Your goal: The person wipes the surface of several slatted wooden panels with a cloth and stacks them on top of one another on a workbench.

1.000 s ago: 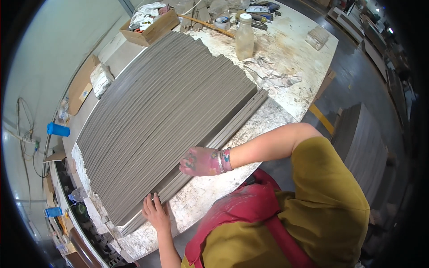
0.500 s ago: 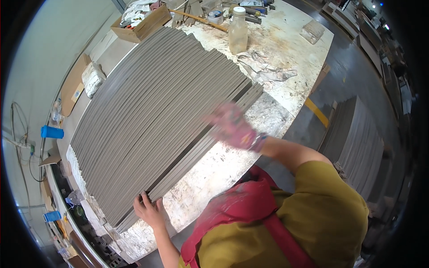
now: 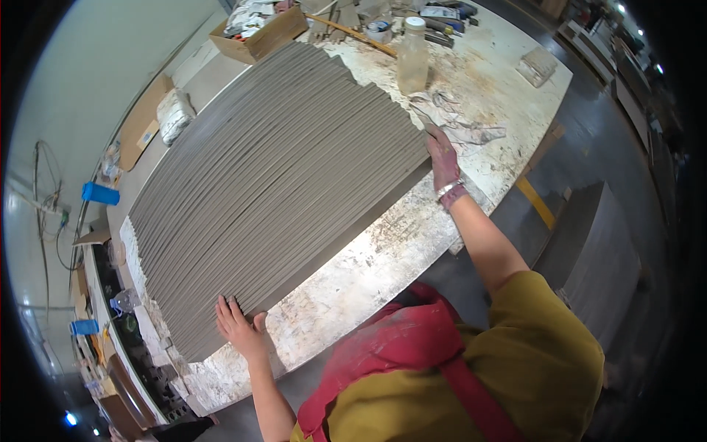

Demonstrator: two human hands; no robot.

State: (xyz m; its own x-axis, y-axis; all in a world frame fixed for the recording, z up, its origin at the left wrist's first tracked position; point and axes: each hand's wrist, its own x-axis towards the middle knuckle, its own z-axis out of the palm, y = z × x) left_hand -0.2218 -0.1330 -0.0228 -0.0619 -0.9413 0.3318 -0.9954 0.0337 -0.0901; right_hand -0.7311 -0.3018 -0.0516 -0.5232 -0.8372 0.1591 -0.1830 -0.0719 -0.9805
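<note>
A broad row of thin grey strips (image 3: 287,177), packed side by side on edge, spans the worktable (image 3: 346,272). Its ends are stepped, and the strip nearest me shows a smooth grey side face. My bare left hand (image 3: 241,329) lies on the near left part of the row, fingers stretched over the strip edges and thumb at the near face. At the near right corner, my right hand (image 3: 443,163) in a dusty pink glove rests against the strip ends, its fingers extended and partly hidden. Neither hand is lifting a strip.
Beyond the row stand a capped bottle (image 3: 413,59), a crumpled clear wrapper (image 3: 460,125) and a cardboard box (image 3: 258,37) of odds and ends. A blue cup (image 3: 101,194) is at the left. More grey boards (image 3: 596,243) are stacked right of the table.
The dark gap between the near strips and the rest of the row has closed. My right hand has moved out to the row's right end; my left stays near the left end.
</note>
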